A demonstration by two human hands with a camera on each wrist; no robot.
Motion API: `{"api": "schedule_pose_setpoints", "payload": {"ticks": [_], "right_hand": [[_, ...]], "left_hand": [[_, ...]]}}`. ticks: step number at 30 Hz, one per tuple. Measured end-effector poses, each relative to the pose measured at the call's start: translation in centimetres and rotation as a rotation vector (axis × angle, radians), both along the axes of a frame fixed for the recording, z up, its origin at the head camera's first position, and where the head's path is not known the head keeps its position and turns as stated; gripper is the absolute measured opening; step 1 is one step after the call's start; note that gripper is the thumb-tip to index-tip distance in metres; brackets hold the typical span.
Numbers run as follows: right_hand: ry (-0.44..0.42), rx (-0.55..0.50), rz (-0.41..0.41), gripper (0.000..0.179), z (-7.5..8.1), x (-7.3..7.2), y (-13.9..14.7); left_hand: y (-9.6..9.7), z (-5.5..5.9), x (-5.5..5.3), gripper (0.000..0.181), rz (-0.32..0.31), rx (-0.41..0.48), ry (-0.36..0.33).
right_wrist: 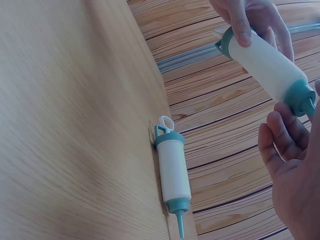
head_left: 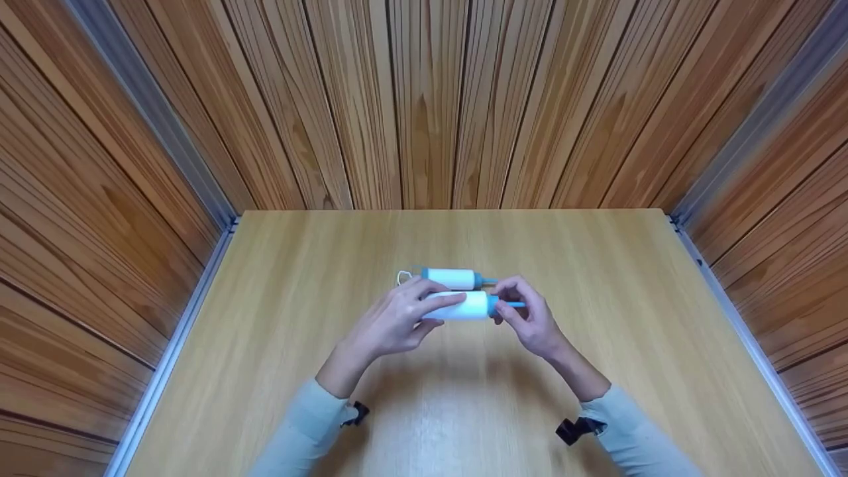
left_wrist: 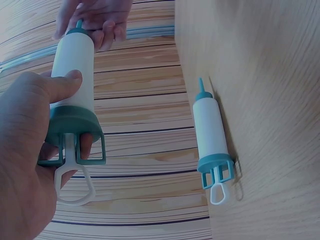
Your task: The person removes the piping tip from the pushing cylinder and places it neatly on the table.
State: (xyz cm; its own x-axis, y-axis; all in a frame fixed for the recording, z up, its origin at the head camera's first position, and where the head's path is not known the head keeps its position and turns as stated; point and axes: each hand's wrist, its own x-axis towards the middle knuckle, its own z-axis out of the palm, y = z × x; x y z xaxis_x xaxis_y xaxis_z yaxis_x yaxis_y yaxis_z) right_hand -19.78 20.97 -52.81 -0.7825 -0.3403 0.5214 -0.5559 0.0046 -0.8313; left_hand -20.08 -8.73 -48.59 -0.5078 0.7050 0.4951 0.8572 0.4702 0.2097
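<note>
Clock centred on the syringe [head_left: 467, 305], head view, 12 toward the back wall [head_left: 424, 99].

Syringe: white barrel, teal fittings, held up off the table [head_left: 298, 298] between two hands. Lies level across the view, nozzle [head_left: 514, 305] aimed at 3 o'clock.

Left hand [head_left: 402, 315], at 9 o'clock: wrapped part-way round the barrel's plunger end, thumb laid along the white, fingers behind. Left wrist view gives the teal collar [left_wrist: 75, 120] just beyond the thumb and the white ring [left_wrist: 75, 202] near the palm.

Right hand [head_left: 528, 319], at 3 o'clock: fingers bent in, thumb and fingertips closed at the teal cap [head_left: 493, 305] and nozzle base. Looks like a pinch; exact contact is partly hidden by the fingers.

Second syringe [head_left: 449, 278]: at 12 o'clock, same type, lying on the table, nozzle also to 3, ring to 9. Near the held one, a gap between them in both wrist views.

Left sleeve [head_left: 301, 424] pale, toward 8; right sleeve [head_left: 639, 430] pale, toward 4. Black mount [head_left: 575, 432] at the right cuff.
</note>
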Motion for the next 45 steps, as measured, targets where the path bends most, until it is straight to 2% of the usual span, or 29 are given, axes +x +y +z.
{"api": "schedule_pose_setpoints", "payload": {"ticks": [9, 17, 21, 25, 34, 45], "right_hand": [[-0.003, 0.022, -0.005, 0.019, 0.13, 0.03, -0.02], [0.022, -0.004, 0.037, 0.027, -0.09, -0.12, 0.00], [0.045, 0.018, 0.025, 0.030, -0.04, -0.08, 0.03], [0.025, 0.020, 0.022, 0.029, 0.03, -0.01, 0.07], [-0.030, 0.050, -0.036, 0.019, 0.10, 0.17, -0.17], [0.021, 0.034, -0.031, 0.024, -0.05, 0.04, -0.11]], "left_hand": [[-0.09, 0.03, -0.02, 0.059, 0.022, -0.041, 0.057], [-0.12, 0.15, 0.03, 0.061, 0.033, -0.055, 0.036], [-0.16, 0.21, 0.05, 0.061, 0.033, -0.055, 0.021], [-0.14, 0.16, -0.02, 0.062, 0.028, -0.051, 0.021], [-0.01, -0.21, -0.16, 0.059, 0.009, -0.017, 0.073], [-0.05, -0.16, -0.16, 0.061, 0.007, -0.014, 0.059]]}}
